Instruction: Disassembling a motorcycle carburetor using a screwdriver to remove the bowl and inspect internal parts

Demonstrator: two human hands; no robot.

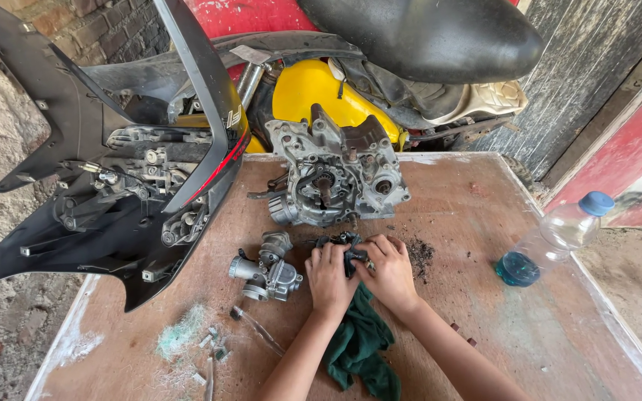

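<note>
Both hands at table middle, close together. Left hand [330, 276] and right hand [389, 271] both closed around small black part [349, 252], fingers pinching it from either side, just above green rag [358, 345] that trails toward near edge. Part sits just in front of grey engine case [336, 174], with carburetor [265, 269] just left of left hand. Black grit [419, 254] beside right hand. Plastic bottle [555, 238] at right edge. Looks like cleaning or working part loose; next move calls for steady two-handed hold, part kept over rag.
</note>
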